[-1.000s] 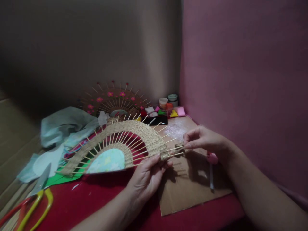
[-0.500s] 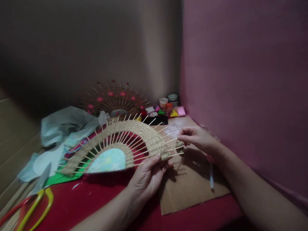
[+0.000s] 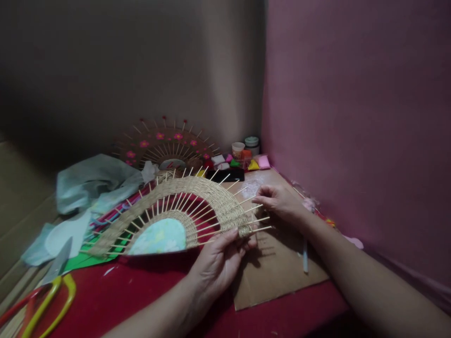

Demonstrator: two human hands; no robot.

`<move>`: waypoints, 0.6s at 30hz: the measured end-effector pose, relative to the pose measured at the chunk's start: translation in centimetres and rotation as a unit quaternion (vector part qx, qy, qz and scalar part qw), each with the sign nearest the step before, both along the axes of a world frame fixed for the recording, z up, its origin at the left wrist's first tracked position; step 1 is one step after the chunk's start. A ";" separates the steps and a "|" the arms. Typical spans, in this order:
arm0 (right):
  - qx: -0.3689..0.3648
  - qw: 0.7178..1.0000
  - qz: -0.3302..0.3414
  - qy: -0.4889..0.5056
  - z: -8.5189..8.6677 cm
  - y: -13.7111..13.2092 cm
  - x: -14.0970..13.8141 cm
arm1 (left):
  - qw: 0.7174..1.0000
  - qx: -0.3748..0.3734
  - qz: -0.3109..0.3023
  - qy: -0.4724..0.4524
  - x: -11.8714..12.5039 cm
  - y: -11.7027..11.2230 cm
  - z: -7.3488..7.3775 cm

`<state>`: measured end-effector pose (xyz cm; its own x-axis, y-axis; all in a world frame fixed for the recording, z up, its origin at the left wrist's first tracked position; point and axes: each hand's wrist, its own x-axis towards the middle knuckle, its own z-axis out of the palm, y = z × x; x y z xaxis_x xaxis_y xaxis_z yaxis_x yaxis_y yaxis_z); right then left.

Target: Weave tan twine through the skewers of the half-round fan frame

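Note:
A half-round woven straw fan [image 3: 225, 206] with thin sticks radiating past its outer edge is held tilted over the table. Pale blue patterned cloth [image 3: 160, 237] covers its inner half-circle. My left hand [image 3: 221, 256] is closed on the lower right end of the fan, thumb on top and fingers beneath. At the fan's right edge my right hand [image 3: 276, 202] is pinched beside the stick tips. What sits between its fingertips is too small to make out. A dark bit of straw cord [image 3: 261, 214] shows partly below that hand.
Scissors with yellow and red handles [image 3: 52, 300] lie front left, near crumpled pale cloth [image 3: 95, 180]. Behind stands a brown fan with pink flowers [image 3: 160, 136]. Coloured clay packets [image 3: 253, 164], a paper cup [image 3: 238, 149] and a black phone-like object [image 3: 230, 175] sit behind the cardboard [image 3: 278, 281].
My right hand has shifted slightly left toward the fan's stick tips, hiding more of the straw cord. The left hand keeps its hold on the fan. The view has turned slightly.

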<state>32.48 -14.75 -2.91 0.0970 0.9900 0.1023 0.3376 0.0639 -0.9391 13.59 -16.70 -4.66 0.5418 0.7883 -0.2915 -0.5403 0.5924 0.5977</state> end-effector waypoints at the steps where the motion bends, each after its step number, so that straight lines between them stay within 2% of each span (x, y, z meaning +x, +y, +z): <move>1: 0.004 1.000 -0.002 0.011 0.0 0.0 0.1 | 1.000 0.000 0.001 0.001 0.0 0.0 -0.1; 6: 0.027 0.997 0.015 0.069 0.0 0.0 0.7 | 1.000 0.003 -0.001 0.003 0.0 -0.2 -0.3; 12: -0.009 0.993 0.001 0.119 0.2 0.4 -0.2 | 1.000 -0.006 -0.006 0.001 0.0 -0.5 -0.4; 16: -0.073 0.972 0.065 0.215 0.1 0.9 -0.5 | 1.000 -0.008 -0.026 0.001 -0.1 -1.0 -0.1; 18: -0.084 0.963 0.105 0.233 0.0 1.3 -0.7 | 0.999 -0.004 -0.033 -0.001 -0.2 -1.2 0.2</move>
